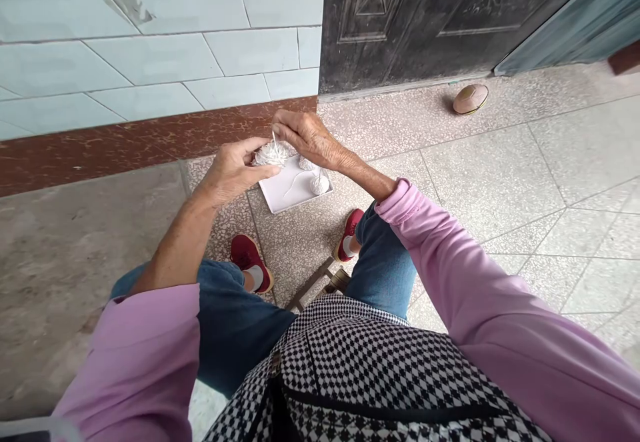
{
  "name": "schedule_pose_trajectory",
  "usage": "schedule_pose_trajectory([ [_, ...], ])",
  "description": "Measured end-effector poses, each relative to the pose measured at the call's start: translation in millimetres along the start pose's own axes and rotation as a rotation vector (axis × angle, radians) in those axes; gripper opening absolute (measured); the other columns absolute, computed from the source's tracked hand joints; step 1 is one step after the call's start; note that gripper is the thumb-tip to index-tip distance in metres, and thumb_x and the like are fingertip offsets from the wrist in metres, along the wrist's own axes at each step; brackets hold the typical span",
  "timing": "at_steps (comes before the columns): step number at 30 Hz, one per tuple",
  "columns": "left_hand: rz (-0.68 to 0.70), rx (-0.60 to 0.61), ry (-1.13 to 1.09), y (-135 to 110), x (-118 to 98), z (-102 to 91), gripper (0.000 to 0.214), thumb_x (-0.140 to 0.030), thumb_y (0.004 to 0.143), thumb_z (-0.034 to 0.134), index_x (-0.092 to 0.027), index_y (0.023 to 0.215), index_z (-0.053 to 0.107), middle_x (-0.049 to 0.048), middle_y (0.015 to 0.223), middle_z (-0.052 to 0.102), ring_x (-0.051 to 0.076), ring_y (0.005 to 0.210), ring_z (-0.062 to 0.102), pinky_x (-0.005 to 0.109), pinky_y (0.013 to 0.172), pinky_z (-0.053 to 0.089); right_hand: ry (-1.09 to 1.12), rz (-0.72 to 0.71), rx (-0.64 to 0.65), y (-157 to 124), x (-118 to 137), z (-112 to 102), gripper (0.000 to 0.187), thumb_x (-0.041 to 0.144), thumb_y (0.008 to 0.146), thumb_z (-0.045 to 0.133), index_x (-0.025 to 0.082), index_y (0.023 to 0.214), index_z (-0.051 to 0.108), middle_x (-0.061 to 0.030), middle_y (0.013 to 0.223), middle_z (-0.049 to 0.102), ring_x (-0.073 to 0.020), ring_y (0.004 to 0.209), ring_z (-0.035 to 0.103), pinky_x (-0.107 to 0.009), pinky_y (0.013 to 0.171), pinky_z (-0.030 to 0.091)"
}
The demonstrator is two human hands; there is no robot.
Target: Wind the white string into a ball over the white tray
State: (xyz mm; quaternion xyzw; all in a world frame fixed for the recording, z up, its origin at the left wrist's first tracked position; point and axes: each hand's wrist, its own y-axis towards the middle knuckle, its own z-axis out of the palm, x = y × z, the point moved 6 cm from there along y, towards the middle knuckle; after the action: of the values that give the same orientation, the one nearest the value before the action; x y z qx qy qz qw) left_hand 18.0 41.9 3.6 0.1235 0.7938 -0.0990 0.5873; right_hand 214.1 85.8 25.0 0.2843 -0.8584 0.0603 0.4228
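My left hand is closed around the side of a white, ruffled bundle of yarn, thumb along its near edge and fingers behind. Just above the bundle, my right hand pinches a thin white strand of yarn that rises from its top. Below both hands, a shallow white tray lies on the floor. In it sits a white ball of yarn with a loose end trailing across the tray. A second white ball is partly hidden behind my right hand.
A tiled wall with a brown base strip stands ahead, beside a dark panelled door. A worn oval ball lies on the speckled floor near the door. My red shoes flank the tray, and a metal frame shows beneath me.
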Motion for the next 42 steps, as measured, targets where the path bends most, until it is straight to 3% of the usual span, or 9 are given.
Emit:
schedule_pose_trajectory([
  [4,-0.038,-0.024,-0.202,2,-7,5.5,0.068,-0.032,0.070,0.112,-0.016,0.130,0.087,0.0147,0.132,0.094,0.031,0.116,0.084,0.046,0.105,0.074,0.067,0.002,0.011,8,-11,-3,0.046,0.032,0.134,0.051,0.027,0.090,0.064,-0.0066,0.098,0.075,-0.0190,0.104,0.065,-0.038,0.097,0.052],
  [7,-0.030,-0.082,-0.287,8,3,0.9,0.071,-0.031,0.061,0.116,-0.020,0.122,0.081,0.0133,0.127,0.090,0.030,0.113,0.081,0.045,0.098,0.075,0.119,0.016,0.089,10,-14,5,0.054,0.033,0.136,0.052,0.026,0.083,0.058,-0.0021,0.090,0.068,-0.0166,0.100,0.061,-0.036,0.096,0.049],
  [13,0.050,-0.213,-0.360,23,25,-22.4,0.092,-0.058,0.069,0.122,-0.029,0.140,0.070,0.0138,0.142,0.083,0.038,0.129,0.079,0.054,0.093,0.079,0.081,0.053,0.228,-5,4,26,0.040,0.011,0.131,0.065,0.021,0.093,0.071,-0.0032,0.099,0.078,-0.0196,0.100,0.066,-0.035,0.104,0.052],
  [18,0.006,-0.300,-0.180,25,30,-24.5,0.100,-0.081,0.066,0.116,-0.020,0.135,0.076,0.0130,0.121,0.083,0.031,0.106,0.077,0.047,0.083,0.074,0.103,-0.004,0.330,-19,24,44,0.039,0.008,0.131,0.066,0.021,0.095,0.073,-0.0032,0.099,0.080,-0.0211,0.098,0.070,-0.036,0.104,0.054],
  [20,0.005,-0.315,-0.099,21,27,-21.0,0.096,-0.087,0.075,0.110,-0.018,0.135,0.079,0.0096,0.112,0.083,0.026,0.093,0.073,0.044,0.079,0.071,0.140,-0.039,0.313,-20,28,41,0.037,0.011,0.133,0.064,0.019,0.098,0.075,-0.0045,0.103,0.082,-0.0211,0.101,0.071,-0.036,0.105,0.054],
  [23,-0.023,-0.247,0.009,15,25,-11.9,0.081,-0.089,0.096,0.100,-0.021,0.135,0.081,0.0016,0.097,0.078,0.020,0.076,0.065,0.039,0.072,0.065,0.192,-0.034,0.244,-16,28,26,0.037,0.020,0.136,0.066,0.021,0.099,0.076,-0.0054,0.108,0.083,-0.0213,0.103,0.071,-0.036,0.105,0.054],
  [27,-0.047,-0.099,0.019,10,20,6.7,0.076,-0.098,0.102,0.090,-0.026,0.123,0.084,0.0012,0.090,0.071,0.020,0.066,0.064,0.040,0.067,0.062,0.175,-0.012,0.075,-7,22,-2,0.051,0.036,0.137,0.069,0.029,0.088,0.056,-0.0042,0.100,0.074,-0.0212,0.098,0.062,-0.037,0.101,0.053],
  [33,-0.103,0.032,-0.164,3,2,25.0,0.086,-0.107,0.092,0.095,-0.025,0.116,0.083,0.0090,0.104,0.073,0.025,0.084,0.063,0.045,0.077,0.061,0.153,0.056,-0.037,4,8,-18,0.063,0.056,0.134,0.070,0.032,0.081,0.045,-0.0012,0.084,0.063,-0.0203,0.100,0.057,-0.038,0.094,0.049],
  [42,-0.087,0.063,-0.323,-1,-17,19.3,0.076,-0.070,0.076,0.118,-0.022,0.127,0.087,0.0141,0.123,0.091,0.032,0.109,0.082,0.042,0.091,0.069,0.325,0.087,-0.026,10,-2,-9,0.063,0.054,0.135,0.070,0.031,0.082,0.045,0.0045,0.075,0.050,-0.0158,0.086,0.049,-0.036,0.081,0.045],
])
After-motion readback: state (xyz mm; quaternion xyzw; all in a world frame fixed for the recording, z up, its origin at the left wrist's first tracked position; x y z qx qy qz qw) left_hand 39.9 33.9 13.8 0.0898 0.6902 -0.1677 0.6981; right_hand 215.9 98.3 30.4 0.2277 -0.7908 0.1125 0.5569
